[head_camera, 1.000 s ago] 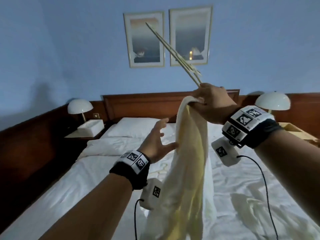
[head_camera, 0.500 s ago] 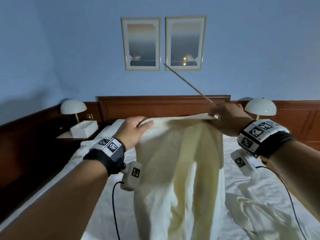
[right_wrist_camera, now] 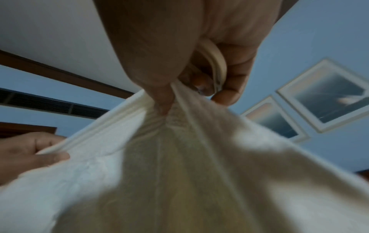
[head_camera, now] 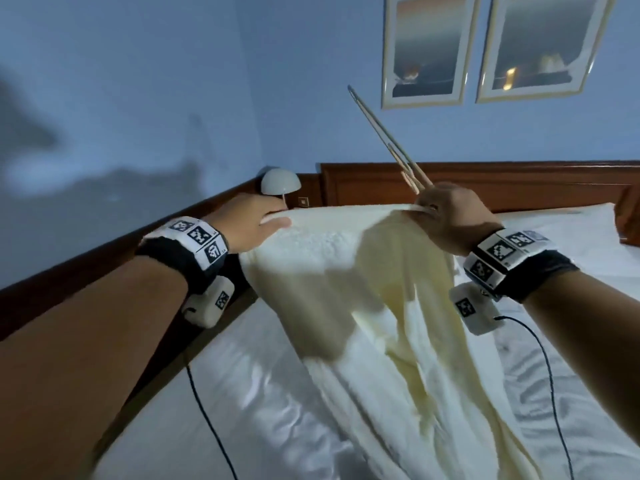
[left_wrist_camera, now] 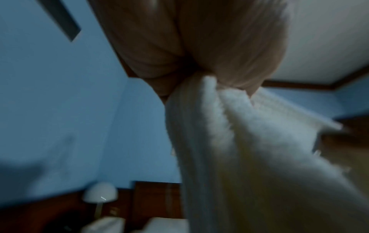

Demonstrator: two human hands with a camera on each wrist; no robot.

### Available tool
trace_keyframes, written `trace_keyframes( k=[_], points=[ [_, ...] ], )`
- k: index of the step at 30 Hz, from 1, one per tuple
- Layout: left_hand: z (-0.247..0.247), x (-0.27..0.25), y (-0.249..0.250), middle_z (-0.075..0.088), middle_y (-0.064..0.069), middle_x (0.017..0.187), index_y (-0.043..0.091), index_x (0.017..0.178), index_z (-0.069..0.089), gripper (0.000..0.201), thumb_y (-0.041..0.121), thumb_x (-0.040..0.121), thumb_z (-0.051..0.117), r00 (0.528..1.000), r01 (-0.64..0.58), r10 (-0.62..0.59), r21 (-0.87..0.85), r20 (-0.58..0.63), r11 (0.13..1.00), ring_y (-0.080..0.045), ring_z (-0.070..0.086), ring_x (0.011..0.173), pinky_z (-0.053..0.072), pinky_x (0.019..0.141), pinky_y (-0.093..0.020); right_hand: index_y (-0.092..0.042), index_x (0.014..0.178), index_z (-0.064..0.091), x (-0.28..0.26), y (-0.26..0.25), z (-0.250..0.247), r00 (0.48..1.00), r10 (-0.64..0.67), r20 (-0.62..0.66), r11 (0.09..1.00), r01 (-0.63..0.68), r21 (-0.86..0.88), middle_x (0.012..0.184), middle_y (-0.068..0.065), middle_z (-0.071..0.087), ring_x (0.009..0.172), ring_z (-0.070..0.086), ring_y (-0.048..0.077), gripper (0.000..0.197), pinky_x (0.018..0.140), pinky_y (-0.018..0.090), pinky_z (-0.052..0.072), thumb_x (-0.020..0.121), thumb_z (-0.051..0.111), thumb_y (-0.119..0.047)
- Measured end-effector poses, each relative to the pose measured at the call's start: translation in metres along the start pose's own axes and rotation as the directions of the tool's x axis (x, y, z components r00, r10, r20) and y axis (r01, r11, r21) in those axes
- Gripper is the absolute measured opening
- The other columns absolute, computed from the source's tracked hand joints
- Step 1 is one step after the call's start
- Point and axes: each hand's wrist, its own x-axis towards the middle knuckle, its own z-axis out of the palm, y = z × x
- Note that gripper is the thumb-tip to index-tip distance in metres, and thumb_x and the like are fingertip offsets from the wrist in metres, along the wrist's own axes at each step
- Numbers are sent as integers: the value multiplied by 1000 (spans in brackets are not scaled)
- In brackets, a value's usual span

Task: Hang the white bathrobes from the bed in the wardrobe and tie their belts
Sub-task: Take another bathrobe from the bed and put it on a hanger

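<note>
Above bed (head_camera: 263, 393), both hands (head_camera: 254, 220) pinching bathrobe (head_camera: 363, 306) taut

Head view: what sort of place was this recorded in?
Most likely a hotel bedroom: a bed made up in white sheets against a long wooden headboard, a dome-shaded bedside lamp, and two matching framed pictures on the blue wall.

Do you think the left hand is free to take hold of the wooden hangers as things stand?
Probably not right away. The left hand grips one top corner of the bathrobe, held spread above the bed. The hangers stick up from the right hand, which also pinches the other corner; nothing blocks the way, but letting go would drop that side.
</note>
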Motion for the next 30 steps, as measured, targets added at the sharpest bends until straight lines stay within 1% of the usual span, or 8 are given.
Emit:
trace_keyframes(
  k=[4, 9, 12, 15, 21, 24, 27, 30],
  points=[
    [-80, -27, -99, 68, -9, 95, 16, 102, 63, 18, 31, 98, 54, 991, 88, -63, 225, -119, 970, -30, 62, 88, 44, 76, -32, -25, 68, 45, 48, -98, 47, 983, -181, -13, 979, 182, 91, 73, 1, 45, 64, 44, 22, 32, 62, 27, 29, 93, 57, -42],
    [-143, -44, -167, 65, -19, 105, 10, 111, 60, 18, 21, 99, 52, 946, 221, -139, 266, -293, 938, -37, 59, 93, 42, 78, -33, -7, 69, 55, 101, -179, 84, 982, -161, -96, 972, 175, 155, 72, 5, 47, 63, 45, 24, 44, 59, 30, 27, 92, 54, -43],
    [-112, -68, -190, 65, -7, 102, 17, 109, 58, 17, 26, 96, 56, 953, 268, -245, 121, -177, 956, -28, 59, 96, 37, 76, -27, -13, 65, 51, 102, -173, 103, 988, -137, -70, 980, 146, 137, 73, 4, 46, 68, 43, 22, 34, 63, 27, 26, 93, 60, -29],
    [-47, -106, -197, 52, 6, 76, 24, 90, 49, 23, 44, 85, 59, 959, 276, -281, -111, -29, 955, -12, 48, 66, 34, 64, -29, -24, 65, 50, 82, -146, 126, 994, -93, 49, 991, 87, 100, 75, 1, 46, 73, 48, 24, 29, 67, 27, 30, 91, 62, -29],
    [47, -146, -148, 48, 7, 68, 17, 78, 48, 30, -8, 94, 49, 951, 253, -308, -624, 20, 740, -2, 42, 62, 36, 63, -17, -21, 65, 51, 31, -83, 173, 963, 162, 213, 986, -166, -2, 77, 8, 53, 79, 56, 33, 34, 70, 32, 39, 94, 56, -39],
    [67, -143, -124, 64, -8, 82, 18, 87, 64, 23, 5, 98, 50, 954, 285, -276, -632, 115, 721, -7, 57, 74, 46, 75, -23, -15, 73, 60, 3, -59, 185, 932, 228, 282, 973, -227, -39, 82, 11, 57, 84, 58, 34, 29, 72, 32, 41, 94, 57, -35],
    [87, -145, -113, 58, 17, 97, 23, 108, 63, 18, 20, 91, 66, 937, 300, -193, -392, 291, 869, 9, 54, 86, 41, 78, -8, -10, 85, 66, -32, -45, 195, 903, 240, 356, 970, -236, -54, 81, 8, 55, 86, 60, 35, 20, 72, 30, 37, 91, 63, -28],
    [114, -153, -113, 54, 9, 104, 22, 106, 58, 24, 10, 87, 66, 925, 233, -159, -186, 345, 954, -5, 52, 94, 38, 86, -15, -16, 115, 62, -68, -38, 198, 910, 282, 306, 949, -312, 54, 82, 6, 60, 86, 61, 33, 23, 72, 27, 35, 92, 62, -20]
  ],
)
